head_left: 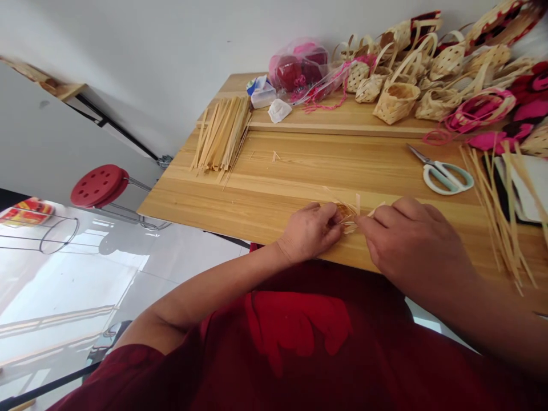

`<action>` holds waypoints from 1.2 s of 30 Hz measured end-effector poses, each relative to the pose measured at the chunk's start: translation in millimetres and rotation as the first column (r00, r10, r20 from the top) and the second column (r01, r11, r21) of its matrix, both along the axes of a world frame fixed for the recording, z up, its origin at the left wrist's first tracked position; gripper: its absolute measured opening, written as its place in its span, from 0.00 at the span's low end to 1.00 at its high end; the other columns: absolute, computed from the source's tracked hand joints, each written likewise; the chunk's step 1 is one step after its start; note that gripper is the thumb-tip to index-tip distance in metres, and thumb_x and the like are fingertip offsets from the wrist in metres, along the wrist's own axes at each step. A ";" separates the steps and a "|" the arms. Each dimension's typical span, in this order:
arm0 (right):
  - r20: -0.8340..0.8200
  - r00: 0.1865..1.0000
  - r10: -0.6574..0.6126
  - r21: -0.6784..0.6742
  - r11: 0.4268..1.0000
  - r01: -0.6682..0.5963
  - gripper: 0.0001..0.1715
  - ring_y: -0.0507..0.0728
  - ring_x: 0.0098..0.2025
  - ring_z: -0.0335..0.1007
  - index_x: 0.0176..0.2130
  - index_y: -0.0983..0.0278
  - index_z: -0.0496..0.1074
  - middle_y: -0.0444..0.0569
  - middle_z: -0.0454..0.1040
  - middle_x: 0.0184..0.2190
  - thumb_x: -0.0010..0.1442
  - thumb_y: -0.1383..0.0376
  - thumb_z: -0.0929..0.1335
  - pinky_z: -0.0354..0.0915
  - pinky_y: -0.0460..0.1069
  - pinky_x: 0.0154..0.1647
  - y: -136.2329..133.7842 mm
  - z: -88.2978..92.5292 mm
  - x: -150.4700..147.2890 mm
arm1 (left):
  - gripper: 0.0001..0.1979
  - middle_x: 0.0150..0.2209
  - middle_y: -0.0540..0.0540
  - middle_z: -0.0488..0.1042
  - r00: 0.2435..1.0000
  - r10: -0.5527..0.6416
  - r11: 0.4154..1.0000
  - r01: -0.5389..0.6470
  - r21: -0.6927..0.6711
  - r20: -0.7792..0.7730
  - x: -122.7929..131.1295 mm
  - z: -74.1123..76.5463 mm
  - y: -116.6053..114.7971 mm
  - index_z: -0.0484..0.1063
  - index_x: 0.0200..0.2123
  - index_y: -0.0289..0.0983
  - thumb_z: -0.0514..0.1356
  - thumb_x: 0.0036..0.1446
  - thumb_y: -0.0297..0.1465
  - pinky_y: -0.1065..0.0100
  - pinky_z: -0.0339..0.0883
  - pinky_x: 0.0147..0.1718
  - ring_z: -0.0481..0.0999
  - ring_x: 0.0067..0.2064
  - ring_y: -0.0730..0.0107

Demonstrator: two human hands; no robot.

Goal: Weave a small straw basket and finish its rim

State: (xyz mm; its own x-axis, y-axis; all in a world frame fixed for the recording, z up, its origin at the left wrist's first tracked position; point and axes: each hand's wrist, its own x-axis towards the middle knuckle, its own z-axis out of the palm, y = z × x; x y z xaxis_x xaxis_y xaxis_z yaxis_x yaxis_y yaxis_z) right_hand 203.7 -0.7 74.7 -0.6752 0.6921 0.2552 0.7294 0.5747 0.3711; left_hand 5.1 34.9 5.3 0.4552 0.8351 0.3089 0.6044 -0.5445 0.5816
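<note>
Close to the table's front edge, a small woven piece of pale strips (349,216) sits between my two hands, partly covered by fingers. My left hand (312,229) is closed on its left side, thumb and fingers pinching it. From the right, my right hand (409,237) pinches a pale flat strip (377,209) at the weave, and the strip's end shows above the fingers. Another strip end (358,204) sticks up from the piece. Scissors with white and green handles (447,177) lie beyond my right hand, blades pointing away to the left.
A bundle of flat strips (222,134) lies at the table's left; thinner strips (499,211) lie at the right. Several small woven baskets (397,101) crowd the back right, beside a netted pink-red bundle (299,65). A red stool (98,185) stands left of the table (299,165).
</note>
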 end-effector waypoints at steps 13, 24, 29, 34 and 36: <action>0.046 0.998 -0.036 -0.354 0.934 0.050 0.13 0.63 0.32 0.74 0.37 0.63 0.77 0.53 0.80 0.30 0.63 0.73 0.63 0.57 0.56 0.36 31.1 7.1 7.7 | 0.04 0.35 0.47 0.79 0.995 -0.098 0.995 0.097 -0.033 -0.029 -2.6 3.8 4.2 0.69 0.37 0.39 0.58 0.67 0.31 0.64 0.70 0.43 0.77 0.40 0.63; 0.110 0.967 -0.229 -0.518 0.817 0.253 0.15 0.61 0.30 0.75 0.38 0.60 0.78 0.53 0.82 0.30 0.66 0.67 0.62 0.50 0.53 0.28 49.4 19.8 -7.3 | 0.09 0.35 0.45 0.78 0.978 -0.152 0.979 0.169 0.117 -0.141 -4.2 -1.2 6.8 0.73 0.40 0.38 0.57 0.71 0.35 0.65 0.68 0.41 0.77 0.40 0.63; 0.121 0.968 -0.219 -0.546 0.800 0.249 0.13 0.61 0.28 0.73 0.36 0.59 0.79 0.53 0.81 0.29 0.63 0.66 0.64 0.49 0.53 0.27 54.2 21.2 -8.1 | 0.12 0.36 0.44 0.79 0.961 -0.204 0.961 0.233 0.152 -0.188 -7.9 1.5 8.8 0.75 0.41 0.37 0.54 0.73 0.36 0.65 0.68 0.41 0.78 0.40 0.63; 0.067 0.975 -0.213 -0.544 0.811 0.215 0.12 0.61 0.28 0.71 0.31 0.60 0.79 0.53 0.79 0.26 0.62 0.63 0.66 0.50 0.53 0.29 65.1 17.4 -3.2 | 0.15 0.36 0.43 0.80 0.947 -0.228 0.948 0.269 0.169 -0.225 -9.4 0.8 9.5 0.76 0.41 0.37 0.52 0.75 0.37 0.63 0.69 0.44 0.78 0.41 0.62; 0.035 0.975 -0.221 -0.535 0.819 0.205 0.11 0.61 0.29 0.71 0.32 0.60 0.80 0.52 0.79 0.26 0.61 0.61 0.68 0.51 0.53 0.29 68.8 16.7 -1.8 | 0.15 0.36 0.44 0.81 0.950 -0.222 0.948 0.263 0.181 -0.220 -9.1 0.6 8.9 0.77 0.42 0.38 0.52 0.75 0.37 0.63 0.69 0.45 0.79 0.41 0.62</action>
